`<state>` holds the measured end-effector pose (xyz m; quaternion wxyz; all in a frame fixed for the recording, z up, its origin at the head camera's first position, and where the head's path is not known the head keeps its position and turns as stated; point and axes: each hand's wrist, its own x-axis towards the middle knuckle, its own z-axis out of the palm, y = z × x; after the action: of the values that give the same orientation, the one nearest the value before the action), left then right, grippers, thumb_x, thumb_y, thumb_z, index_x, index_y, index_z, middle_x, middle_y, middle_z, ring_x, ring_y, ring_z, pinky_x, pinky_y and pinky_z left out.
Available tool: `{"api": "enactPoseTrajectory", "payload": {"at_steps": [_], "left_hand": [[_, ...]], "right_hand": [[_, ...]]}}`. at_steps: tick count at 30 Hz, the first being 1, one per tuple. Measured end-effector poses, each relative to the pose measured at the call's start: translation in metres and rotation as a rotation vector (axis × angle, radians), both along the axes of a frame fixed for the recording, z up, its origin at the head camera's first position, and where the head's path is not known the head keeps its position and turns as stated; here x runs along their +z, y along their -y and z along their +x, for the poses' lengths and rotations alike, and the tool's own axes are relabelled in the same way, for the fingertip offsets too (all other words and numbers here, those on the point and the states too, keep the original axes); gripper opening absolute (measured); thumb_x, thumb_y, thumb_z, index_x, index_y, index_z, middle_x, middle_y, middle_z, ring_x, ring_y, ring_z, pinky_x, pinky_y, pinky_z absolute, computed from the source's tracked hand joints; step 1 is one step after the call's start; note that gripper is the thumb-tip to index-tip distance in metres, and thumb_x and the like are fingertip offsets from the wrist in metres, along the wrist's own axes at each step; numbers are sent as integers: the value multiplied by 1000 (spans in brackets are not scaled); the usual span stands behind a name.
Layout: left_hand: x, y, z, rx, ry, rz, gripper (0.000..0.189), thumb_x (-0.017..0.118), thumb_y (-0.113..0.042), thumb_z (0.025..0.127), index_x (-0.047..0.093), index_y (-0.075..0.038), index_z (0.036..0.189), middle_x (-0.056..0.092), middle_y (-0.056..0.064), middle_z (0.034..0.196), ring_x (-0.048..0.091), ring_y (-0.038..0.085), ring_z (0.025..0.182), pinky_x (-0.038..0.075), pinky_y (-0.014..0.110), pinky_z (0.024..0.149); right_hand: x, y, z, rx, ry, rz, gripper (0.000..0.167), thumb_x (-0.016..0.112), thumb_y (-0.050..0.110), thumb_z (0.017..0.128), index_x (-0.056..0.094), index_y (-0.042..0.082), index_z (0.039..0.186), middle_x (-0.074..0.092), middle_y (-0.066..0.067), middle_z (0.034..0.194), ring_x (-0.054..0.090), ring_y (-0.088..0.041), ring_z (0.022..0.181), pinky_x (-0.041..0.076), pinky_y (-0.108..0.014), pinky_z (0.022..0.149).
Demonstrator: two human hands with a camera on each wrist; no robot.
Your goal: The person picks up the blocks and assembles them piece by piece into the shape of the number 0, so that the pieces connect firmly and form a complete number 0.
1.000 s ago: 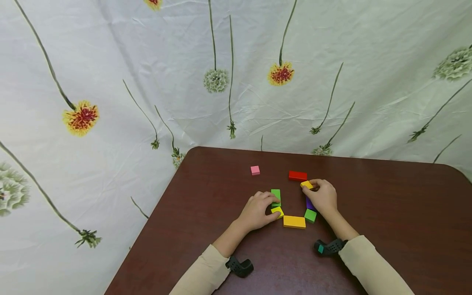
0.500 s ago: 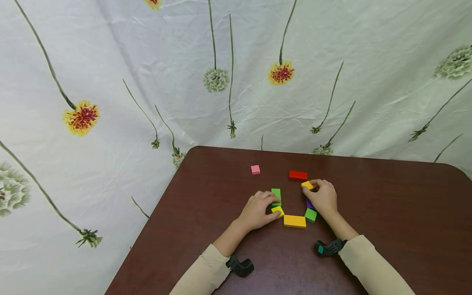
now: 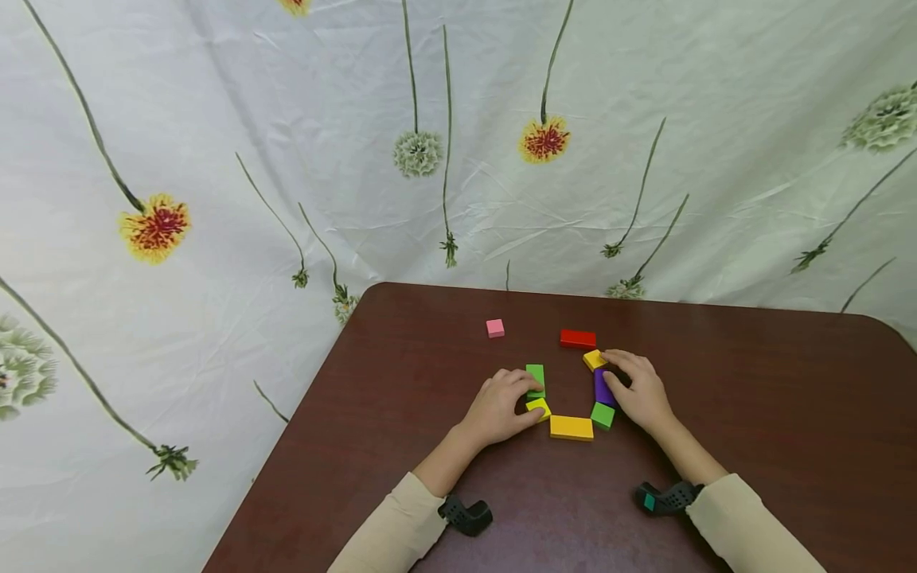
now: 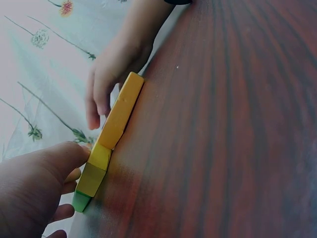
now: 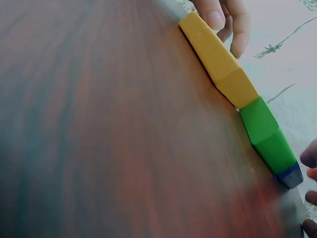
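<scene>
Small coloured blocks form a U on the dark table. My left hand (image 3: 497, 406) is at its left arm, fingertips at a green block (image 3: 535, 380) and thumb at a yellow block (image 3: 539, 409). Whether it presses them cannot be told. My right hand (image 3: 641, 391) lies beside the right arm, thumb near a purple block (image 3: 604, 387) and fingertips by a small orange-yellow block (image 3: 594, 360), holding nothing. A green cube (image 3: 602, 415) adjoins the purple one. A long orange-yellow block (image 3: 571, 428) forms the near side; it also shows in the left wrist view (image 4: 119, 111).
Beyond the U lie a red block (image 3: 578, 339) and, farther left, a pink cube (image 3: 495, 328). The brown table (image 3: 752, 414) ends at a white flowered cloth (image 3: 322, 119) behind and to the left. Both wrists wear black bands.
My right hand has let go of the small orange-yellow block and shifted slightly right and back, uncovering more of the purple block. My left hand stays where it was.
</scene>
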<state>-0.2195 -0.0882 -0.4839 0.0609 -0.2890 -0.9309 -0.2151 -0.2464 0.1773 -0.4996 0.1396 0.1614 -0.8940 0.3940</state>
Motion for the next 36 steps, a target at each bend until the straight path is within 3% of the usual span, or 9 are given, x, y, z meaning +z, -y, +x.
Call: {"api": "enactPoseTrajectory", "payload": {"at_steps": [5,23,27,36], "left_hand": [[1,-1,0,-3,4,2,32,67,-33,91,68,-17,118,61,1,122,52,20,107,43,36,89],[7,-4,-8,-13,-8,-6,31,69,-32,90,69,-15,116,63,1,119,52,19,105,43,36,89],[12,4,-21,26,-36,32,31,68,-30,90,69,-13,116,64,2,116,54,22,105,44,39,88],[12,31,-74,238,-104,67,31,71,-19,88,69,-8,117,64,9,117,54,30,106,45,44,88]], "right_hand": [[-2,-5,2,86,-12,43,34,57,4,96,60,-5,128,54,-23,135,41,-45,125,30,-63,100],[-5,-10,2,52,-14,56,34,58,9,96,62,-2,128,56,-20,134,46,-43,121,32,-63,99],[-6,-7,2,53,-7,58,34,58,9,97,61,-1,129,56,-20,135,46,-42,122,31,-64,99],[-7,-4,4,56,-15,47,33,58,9,96,62,-1,128,57,-19,134,47,-42,121,31,-64,99]]}}
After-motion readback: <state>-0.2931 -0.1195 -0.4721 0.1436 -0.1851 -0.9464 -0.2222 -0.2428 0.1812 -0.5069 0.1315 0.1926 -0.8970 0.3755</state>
